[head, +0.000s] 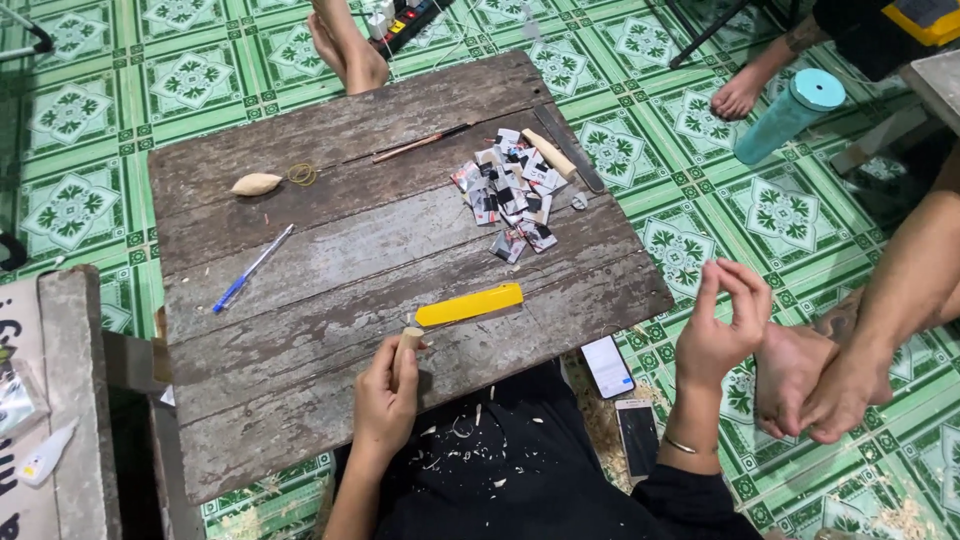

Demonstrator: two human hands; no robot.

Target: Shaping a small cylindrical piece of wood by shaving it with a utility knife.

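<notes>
Wood (408, 340), apparently a short peg, is gripped upright in the left hand (385, 398) at six o'clock on the board (300, 250), beside the yellow knife (470, 304) kept within reach, while the right hand (722, 322), raised at four o'clock, is pinched narrow and empty.

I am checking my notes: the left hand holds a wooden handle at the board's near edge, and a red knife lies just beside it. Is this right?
Not quite. The knife is yellow, not red, as the head view shows. The rest stands: the left hand holds the wooden handle at the near edge of the board.
</notes>
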